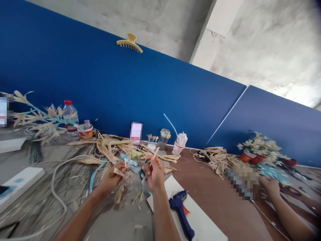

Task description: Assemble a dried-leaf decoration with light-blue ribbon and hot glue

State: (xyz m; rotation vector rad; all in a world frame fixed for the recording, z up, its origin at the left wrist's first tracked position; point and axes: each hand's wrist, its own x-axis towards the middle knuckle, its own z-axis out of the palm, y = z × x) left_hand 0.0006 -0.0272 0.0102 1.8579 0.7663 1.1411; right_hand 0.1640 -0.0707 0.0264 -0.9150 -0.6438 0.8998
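Note:
My left hand (114, 175) is closed, pinching a small piece of pale dried husk (119, 172) near the middle of the table. Facing it, my right hand (155, 172) is closed around a thin pale stick (156, 151) that pokes up past the fingers. A black scissors-like handle (142, 173) shows beside the right fingers; whether they grip it I cannot tell. Light-blue ribbon (94, 177) curls around and behind both hands. Loose dried husk strips (107, 150) lie just beyond, with small scraps below the hands.
A blue glue gun (182, 212) rests on a white board (200, 222) beside my right forearm. A white cable (54, 182) loops at left near a power strip (22, 187). Cups, a bottle (71, 117) and a jar (164, 139) line the blue partition (150, 83). Another person's hands (271, 187) work at right.

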